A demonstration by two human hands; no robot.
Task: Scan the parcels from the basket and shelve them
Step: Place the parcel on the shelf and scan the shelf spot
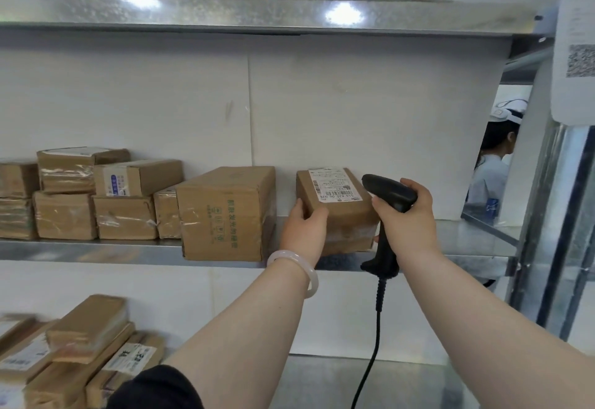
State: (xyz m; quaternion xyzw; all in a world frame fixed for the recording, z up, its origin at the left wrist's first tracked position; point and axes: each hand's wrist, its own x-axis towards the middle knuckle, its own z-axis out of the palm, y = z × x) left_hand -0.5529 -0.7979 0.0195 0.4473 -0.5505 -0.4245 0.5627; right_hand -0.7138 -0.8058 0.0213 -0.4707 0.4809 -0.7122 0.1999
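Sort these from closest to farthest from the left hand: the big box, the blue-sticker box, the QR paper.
Measured from the left hand, which holds the parcel:
1. Big box, just beside it on the left.
2. Blue-sticker box, farther left, stacked on another box.
3. QR paper, high up on the far right.

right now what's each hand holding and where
Left hand grips the labelled parcel at its near left corner; right hand grips the black scanner around its handle, just below the head.

small brown cardboard parcel point(341, 212): matt, white paper label
black plastic scanner point(391, 197): smooth, slightly shiny
grey metal shelf point(96, 249): shiny
pale round bracelet point(301, 268): glossy
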